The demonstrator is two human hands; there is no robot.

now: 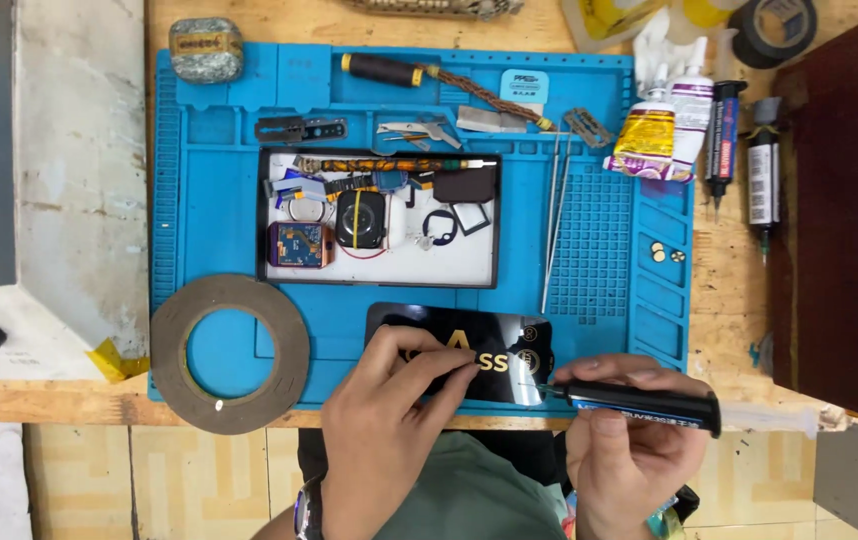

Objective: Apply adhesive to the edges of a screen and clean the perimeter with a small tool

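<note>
L hand [389,400] fingertips pinched on black glossy card [459,352] at front edge of blue mat [209,200]. R hand [629,440] clamped on black glue syringe [639,405], tip touching card. Tape roll [230,353] left of card, table [249,20] underneath.

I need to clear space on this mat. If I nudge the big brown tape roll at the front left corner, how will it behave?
The tape roll lies flat, so it would probably slide rather than roll. It overhangs the blue mat, so it might tip off the bench edge.
</note>
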